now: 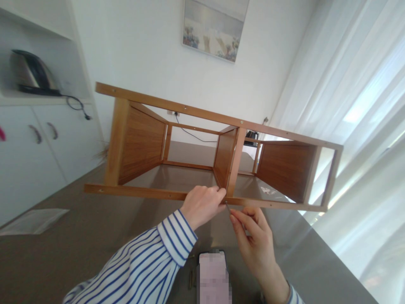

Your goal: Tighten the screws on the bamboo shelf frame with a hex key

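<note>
Curtains beside table; right hand pinches a thin rod at wooden frame; left hand's grip unclear, fingertips hidden; phone cropped.

Room: apparently domestic, as I view it
Kettle: above white cupboards, to my left
Painting: on the wall facing me
Curtains: sheer, to my right
</note>
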Tool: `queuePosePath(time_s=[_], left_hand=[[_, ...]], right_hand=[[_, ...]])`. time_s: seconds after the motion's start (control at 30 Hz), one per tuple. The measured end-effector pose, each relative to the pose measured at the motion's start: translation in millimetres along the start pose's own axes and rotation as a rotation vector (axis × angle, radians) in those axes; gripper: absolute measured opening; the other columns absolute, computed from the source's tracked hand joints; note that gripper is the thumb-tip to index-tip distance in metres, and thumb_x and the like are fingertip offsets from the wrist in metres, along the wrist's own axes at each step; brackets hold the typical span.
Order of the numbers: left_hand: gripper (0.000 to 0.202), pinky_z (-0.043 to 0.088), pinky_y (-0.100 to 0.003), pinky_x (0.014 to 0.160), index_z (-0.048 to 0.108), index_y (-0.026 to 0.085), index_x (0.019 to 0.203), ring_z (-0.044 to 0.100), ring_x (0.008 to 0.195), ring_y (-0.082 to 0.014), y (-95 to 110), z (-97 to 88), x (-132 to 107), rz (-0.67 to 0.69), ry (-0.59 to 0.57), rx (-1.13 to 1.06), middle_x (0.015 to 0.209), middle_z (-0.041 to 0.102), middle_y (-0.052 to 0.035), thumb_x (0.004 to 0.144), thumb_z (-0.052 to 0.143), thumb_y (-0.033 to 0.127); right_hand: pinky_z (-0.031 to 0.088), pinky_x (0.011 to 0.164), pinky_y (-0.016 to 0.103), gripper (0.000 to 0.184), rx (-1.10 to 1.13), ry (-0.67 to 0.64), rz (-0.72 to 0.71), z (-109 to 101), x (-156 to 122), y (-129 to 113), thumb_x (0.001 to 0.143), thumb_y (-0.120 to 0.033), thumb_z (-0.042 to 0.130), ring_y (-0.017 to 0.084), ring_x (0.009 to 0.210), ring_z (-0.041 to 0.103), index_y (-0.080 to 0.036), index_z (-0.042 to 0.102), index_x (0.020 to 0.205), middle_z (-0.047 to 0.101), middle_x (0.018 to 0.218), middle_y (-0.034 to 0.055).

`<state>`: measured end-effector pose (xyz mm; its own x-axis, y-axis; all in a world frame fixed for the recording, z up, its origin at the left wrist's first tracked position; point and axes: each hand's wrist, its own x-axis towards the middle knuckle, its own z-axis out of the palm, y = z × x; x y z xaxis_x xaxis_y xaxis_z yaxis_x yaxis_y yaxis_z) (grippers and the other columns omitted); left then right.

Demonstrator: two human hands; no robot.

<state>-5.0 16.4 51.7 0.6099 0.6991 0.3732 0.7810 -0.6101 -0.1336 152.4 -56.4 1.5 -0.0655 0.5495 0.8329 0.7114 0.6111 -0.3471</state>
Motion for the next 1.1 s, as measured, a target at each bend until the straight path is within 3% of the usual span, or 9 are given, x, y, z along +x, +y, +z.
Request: queuePosePath(time_s=[0.33, 0.57, 0.83, 1.1], left_hand=[[0.02, 0.049, -0.033, 0.06, 0.057, 0.019, 0.091, 0.067, 0.074, -0.0249, 0.6, -1.6, 0.0, -0.009, -0.023, -0.005, 0.087, 0.068, -0.0039, 0.085, 0.053, 0.039], [0.021, 0.049, -0.031, 0.062, 0.056, 0.02, 0.092, 0.067, 0.075, -0.0235, 1.1, -2.1, -0.1, -0.02, -0.035, -0.019, 0.088, 0.067, -0.0043, 0.086, 0.053, 0.039], [0.019, 0.048, -0.031, 0.064, 0.056, 0.019, 0.092, 0.067, 0.076, -0.0234, 1.3, -4.7, -0.6, -0.027, -0.061, -0.039, 0.089, 0.067, -0.0057, 0.086, 0.053, 0.038], [0.019, 0.049, -0.032, 0.065, 0.057, 0.02, 0.092, 0.067, 0.076, -0.0238, 1.7, -6.1, -0.3, -0.027, -0.066, -0.034, 0.089, 0.067, -0.0057, 0.087, 0.05, 0.037]], right_hand=[[0.05, 0.065, 0.027, 0.025, 0.01, -0.03, -0.028, 1.4, -1.5, 0.7, 0.087, -0.012, 0.054, 0.015, 0.074, 0.057, -0.02, 0.063, 0.109, 0.059, 0.083, 0.0049], [0.048, 0.059, 0.024, 0.018, 0.189, -0.088, 0.143, 4.9, -1.5, -7.4, 0.089, -0.018, 0.051, 0.012, 0.066, 0.056, -0.02, 0.066, 0.099, 0.06, 0.077, 0.0025], [0.053, 0.058, 0.024, 0.017, 0.398, -0.07, 0.47, 11.9, -3.0, -7.5, 0.079, -0.031, 0.067, 0.015, 0.065, 0.064, -0.019, 0.069, 0.09, 0.07, 0.076, 0.0031], [0.056, 0.07, 0.029, 0.024, 0.498, -0.141, 0.477, 7.6, -3.1, -9.8, 0.081, -0.028, 0.064, 0.018, 0.078, 0.068, -0.019, 0.069, 0.102, 0.073, 0.092, 0.0061]])
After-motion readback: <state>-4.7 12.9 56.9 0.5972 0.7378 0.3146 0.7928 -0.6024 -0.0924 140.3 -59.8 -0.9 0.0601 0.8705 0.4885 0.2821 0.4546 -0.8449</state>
